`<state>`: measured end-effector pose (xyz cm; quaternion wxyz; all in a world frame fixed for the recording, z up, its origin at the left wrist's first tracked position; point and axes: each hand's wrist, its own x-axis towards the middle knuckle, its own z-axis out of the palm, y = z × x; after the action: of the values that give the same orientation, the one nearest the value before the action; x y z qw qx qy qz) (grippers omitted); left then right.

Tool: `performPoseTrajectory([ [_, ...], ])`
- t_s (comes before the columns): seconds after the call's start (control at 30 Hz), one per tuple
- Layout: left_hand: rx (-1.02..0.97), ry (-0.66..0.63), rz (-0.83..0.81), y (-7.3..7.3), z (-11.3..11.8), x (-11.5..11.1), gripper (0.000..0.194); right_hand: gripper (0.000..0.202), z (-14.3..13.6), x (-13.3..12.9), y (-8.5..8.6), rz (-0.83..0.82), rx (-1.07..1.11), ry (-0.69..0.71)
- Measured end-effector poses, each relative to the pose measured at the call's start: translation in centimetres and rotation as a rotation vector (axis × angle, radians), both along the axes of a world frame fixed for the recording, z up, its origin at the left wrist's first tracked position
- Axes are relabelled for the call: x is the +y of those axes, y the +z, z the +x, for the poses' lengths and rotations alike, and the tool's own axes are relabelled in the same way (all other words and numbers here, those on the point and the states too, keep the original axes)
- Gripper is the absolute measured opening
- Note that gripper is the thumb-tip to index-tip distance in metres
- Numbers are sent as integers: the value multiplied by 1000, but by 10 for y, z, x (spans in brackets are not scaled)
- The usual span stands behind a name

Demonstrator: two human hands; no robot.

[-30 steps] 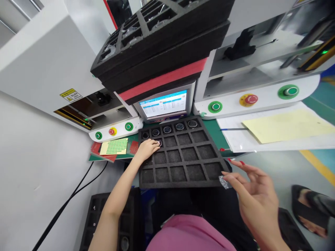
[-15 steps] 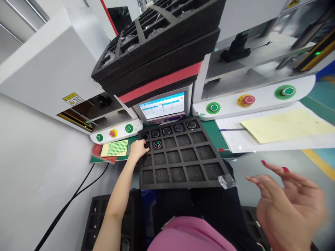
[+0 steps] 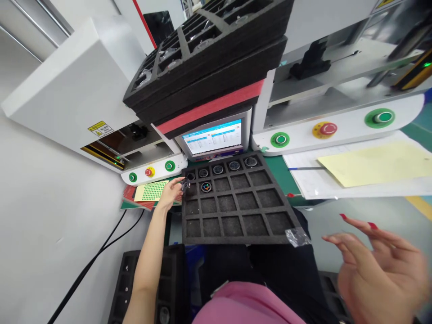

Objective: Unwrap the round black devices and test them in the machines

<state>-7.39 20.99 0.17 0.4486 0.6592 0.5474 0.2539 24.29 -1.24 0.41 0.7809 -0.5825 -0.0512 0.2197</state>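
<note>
My left hand pinches a small dark round watch case at the left edge of the black foam tray. The case is tilted, over the leftmost compartment of the second row from the back. Beside it in that row lies a round watch with a lit, coloured display. Along the back row sit several dark round watch cases, one per compartment. At the lower right my right hand hangs in the air, fingers apart, with nothing seen in it.
Behind the tray stands a monitor under stacked foam trays. Button-fitted machines flank it. Papers with a pen lie on the right, a green-dotted sheet on the left. Clear plastic film clings to the tray's near right corner.
My left hand has drawn up and slightly left from the compartment, and the watch case now shows tilted in its fingers. My right hand keeps its pose. The whole view has shifted slightly.
</note>
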Motion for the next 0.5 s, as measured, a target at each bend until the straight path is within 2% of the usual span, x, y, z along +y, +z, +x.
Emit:
performPoseTrajectory([
  [0.07,-151,24,-30,5,1,-16,82,44,-1,1,1,-8,8,13],
  [0.13,-248,35,-57,8,5,-34,93,43,-2,1,1,-16,23,31],
  [0.27,-287,52,-57,8,14,-54,95,43,-4,2,2,-31,3,51],
  [0.37,-171,93,26,2,16,-49,80,42,-4,2,1,-26,-10,55],
  [0.5,138,169,202,-11,18,-29,41,42,-1,1,-2,-69,-16,29],
])
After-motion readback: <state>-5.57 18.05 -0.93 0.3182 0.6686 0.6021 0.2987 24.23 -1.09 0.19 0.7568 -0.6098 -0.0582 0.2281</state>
